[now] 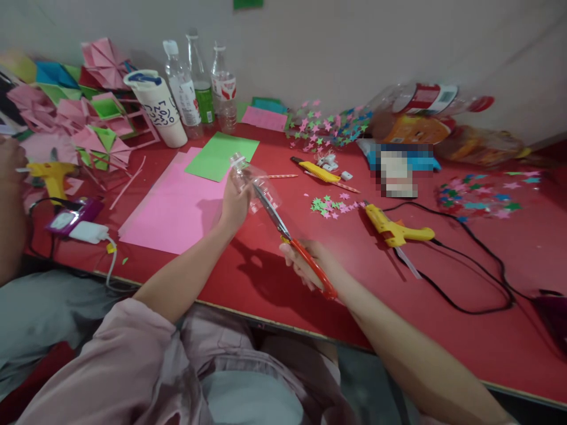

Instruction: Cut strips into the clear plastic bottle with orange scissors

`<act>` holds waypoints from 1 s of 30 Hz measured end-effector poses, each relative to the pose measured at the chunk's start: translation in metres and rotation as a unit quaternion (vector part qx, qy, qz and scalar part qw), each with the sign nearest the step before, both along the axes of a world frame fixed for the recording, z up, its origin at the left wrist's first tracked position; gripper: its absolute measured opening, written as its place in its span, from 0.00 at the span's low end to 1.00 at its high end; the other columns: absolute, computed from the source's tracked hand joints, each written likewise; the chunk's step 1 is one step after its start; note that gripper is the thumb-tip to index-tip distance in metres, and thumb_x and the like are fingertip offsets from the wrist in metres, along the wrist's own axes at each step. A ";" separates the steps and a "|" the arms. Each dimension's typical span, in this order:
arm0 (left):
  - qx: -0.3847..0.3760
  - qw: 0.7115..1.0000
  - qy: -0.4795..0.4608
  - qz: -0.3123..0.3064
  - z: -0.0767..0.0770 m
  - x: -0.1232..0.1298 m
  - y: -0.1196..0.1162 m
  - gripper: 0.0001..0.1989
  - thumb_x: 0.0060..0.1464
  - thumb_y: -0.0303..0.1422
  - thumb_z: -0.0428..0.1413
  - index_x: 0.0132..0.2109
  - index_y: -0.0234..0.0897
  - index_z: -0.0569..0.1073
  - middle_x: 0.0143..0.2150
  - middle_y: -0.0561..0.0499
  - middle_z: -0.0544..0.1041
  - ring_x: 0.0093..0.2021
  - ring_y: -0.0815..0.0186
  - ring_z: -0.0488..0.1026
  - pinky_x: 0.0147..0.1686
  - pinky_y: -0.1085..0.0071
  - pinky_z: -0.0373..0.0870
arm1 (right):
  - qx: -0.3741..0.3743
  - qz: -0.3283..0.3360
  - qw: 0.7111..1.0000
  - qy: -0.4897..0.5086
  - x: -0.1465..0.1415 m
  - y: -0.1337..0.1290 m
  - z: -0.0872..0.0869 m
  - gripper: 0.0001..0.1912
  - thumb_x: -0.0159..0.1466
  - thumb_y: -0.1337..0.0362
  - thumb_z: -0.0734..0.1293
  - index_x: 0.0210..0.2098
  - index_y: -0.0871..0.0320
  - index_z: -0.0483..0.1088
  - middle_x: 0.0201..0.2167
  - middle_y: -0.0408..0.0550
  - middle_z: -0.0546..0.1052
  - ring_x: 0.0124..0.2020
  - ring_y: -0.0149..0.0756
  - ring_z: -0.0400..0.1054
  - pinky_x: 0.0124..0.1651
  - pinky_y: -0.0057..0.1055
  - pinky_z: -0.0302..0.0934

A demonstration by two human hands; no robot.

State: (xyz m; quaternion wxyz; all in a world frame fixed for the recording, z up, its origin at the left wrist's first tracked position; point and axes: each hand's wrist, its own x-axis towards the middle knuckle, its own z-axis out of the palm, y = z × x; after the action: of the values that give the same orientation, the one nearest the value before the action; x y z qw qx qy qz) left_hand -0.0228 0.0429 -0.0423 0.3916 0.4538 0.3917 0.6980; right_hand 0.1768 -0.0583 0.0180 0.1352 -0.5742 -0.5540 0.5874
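Note:
My left hand [236, 203] is closed around a clear plastic bottle [266, 192], its neck pointing up and away to the left. The bottle's lower part looks cut off, though its edge is hard to make out. My right hand [310, 262] grips the red handles of a pair of scissors [279, 221]. The metal blades reach up-left to the bottle and overlap it near my left fingers; whether they are cutting into it I cannot tell. Pink sheets [177, 206] and a green sheet [222, 156] lie just left of the bottle.
A yellow glue gun [394, 227] with a black cord lies on the right. Beyond my hands are a yellow cutter [319, 171] and small paper stars [330, 206]. Bottles [224, 88] and a white tumbler [157, 109] stand behind. Another person's arm [11, 206] is at the left edge.

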 end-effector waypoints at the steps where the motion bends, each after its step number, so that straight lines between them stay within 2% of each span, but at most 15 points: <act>1: -0.002 1.000 -0.003 0.008 0.002 0.001 -0.001 0.17 0.55 0.34 0.63 0.51 0.46 0.70 0.40 0.52 0.73 0.38 0.66 0.73 0.43 0.63 0.75 | 0.008 0.007 1.000 0.010 0.001 0.000 0.000 0.28 0.57 0.37 0.69 0.22 0.54 0.62 0.07 0.31 0.56 0.06 0.24 0.51 0.12 0.24 0.50; 7: 0.038 0.999 0.014 0.026 0.008 0.010 -0.010 0.15 0.52 0.32 0.64 0.46 0.44 0.71 0.40 0.52 0.73 0.41 0.65 0.74 0.47 0.64 0.74 | 0.070 0.047 0.996 0.020 0.005 0.000 0.000 0.28 0.61 0.36 0.66 0.24 0.55 0.65 0.08 0.31 0.58 0.09 0.25 0.55 0.22 0.27 0.63; 9: 0.044 0.998 0.024 0.026 0.009 0.012 -0.012 0.15 0.51 0.32 0.65 0.45 0.44 0.71 0.41 0.52 0.74 0.43 0.64 0.74 0.48 0.64 0.73 | 0.074 0.049 0.996 0.025 0.005 0.000 0.000 0.28 0.62 0.37 0.65 0.24 0.55 0.65 0.08 0.31 0.58 0.09 0.25 0.55 0.24 0.28 0.65; 16: 0.043 0.998 0.034 0.020 0.009 0.013 -0.013 0.16 0.53 0.36 0.66 0.46 0.44 0.70 0.41 0.51 0.73 0.43 0.63 0.75 0.49 0.64 0.72 | 0.054 0.032 0.997 0.052 0.005 -0.002 0.003 0.31 0.58 0.32 0.65 0.23 0.54 0.63 0.08 0.31 0.56 0.08 0.24 0.52 0.19 0.26 0.60; 20: 0.050 0.998 0.032 0.034 0.010 0.014 -0.012 0.13 0.53 0.33 0.65 0.44 0.43 0.70 0.39 0.52 0.72 0.40 0.65 0.73 0.46 0.65 0.73 | 0.044 0.023 0.998 0.040 0.005 -0.001 0.004 0.31 0.56 0.32 0.67 0.23 0.54 0.61 0.08 0.31 0.56 0.08 0.25 0.52 0.15 0.25 0.55; 24: 0.023 0.999 0.023 0.033 0.012 0.015 -0.013 0.13 0.54 0.29 0.63 0.45 0.44 0.70 0.39 0.53 0.71 0.38 0.67 0.72 0.41 0.68 0.73 | 0.050 0.018 0.998 0.022 0.004 -0.001 0.005 0.31 0.54 0.32 0.68 0.22 0.54 0.61 0.08 0.32 0.57 0.07 0.25 0.52 0.13 0.25 0.51; 27: 0.021 0.999 0.012 0.025 0.012 0.015 -0.014 0.13 0.54 0.30 0.62 0.46 0.45 0.69 0.39 0.53 0.71 0.36 0.68 0.71 0.38 0.69 0.72 | 0.048 0.021 0.998 0.018 0.004 -0.001 0.005 0.31 0.54 0.32 0.68 0.22 0.53 0.62 0.08 0.32 0.57 0.07 0.26 0.52 0.12 0.25 0.51; 30: 0.028 0.999 0.022 0.039 0.014 0.014 -0.015 0.14 0.52 0.30 0.63 0.44 0.44 0.69 0.38 0.53 0.71 0.36 0.68 0.71 0.36 0.69 0.71 | 0.054 0.027 0.998 0.022 0.005 0.000 0.003 0.31 0.56 0.32 0.67 0.22 0.54 0.62 0.07 0.32 0.56 0.08 0.25 0.52 0.14 0.25 0.54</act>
State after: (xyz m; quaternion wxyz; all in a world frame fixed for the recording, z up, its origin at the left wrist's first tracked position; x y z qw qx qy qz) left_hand -0.0092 0.0279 -0.0279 0.3427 0.4639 0.3981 0.7133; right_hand 0.1814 -0.0581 0.0212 0.1616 -0.5379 -0.5972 0.5726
